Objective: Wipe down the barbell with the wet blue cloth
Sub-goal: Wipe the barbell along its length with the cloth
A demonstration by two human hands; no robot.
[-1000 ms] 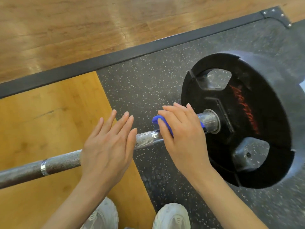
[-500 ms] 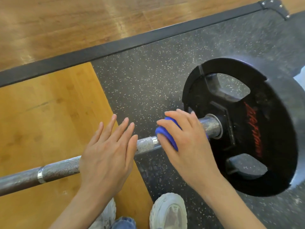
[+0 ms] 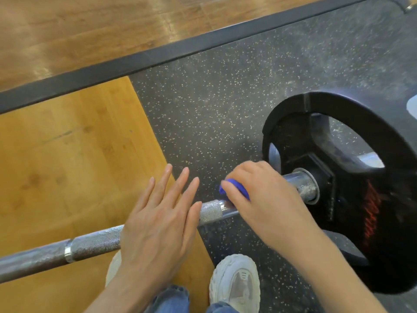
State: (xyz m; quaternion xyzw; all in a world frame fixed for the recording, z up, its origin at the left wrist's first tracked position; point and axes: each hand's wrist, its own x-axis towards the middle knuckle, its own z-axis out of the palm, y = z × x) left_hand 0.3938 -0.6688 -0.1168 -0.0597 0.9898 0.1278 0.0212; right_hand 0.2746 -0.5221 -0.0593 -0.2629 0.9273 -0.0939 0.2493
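The barbell (image 3: 97, 243) lies across the floor from lower left up to the weight plate (image 3: 352, 199) at the right, a long grey shaft with rough gripping bands and dusty residue on the collar by the plate. The blue cloth (image 3: 234, 189) sits on the bar just short of that collar, bunched under the right hand (image 3: 264, 199), whose fingers curl round it. That hand is nearer the plate, so wiping likely runs along the shaft. The left hand (image 3: 158, 224) rests flat on the bar, fingers straight.

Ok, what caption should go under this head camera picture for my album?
Right hand rubs a blue cloth on the barbell near the black weight plate, left hand flat on the bar.
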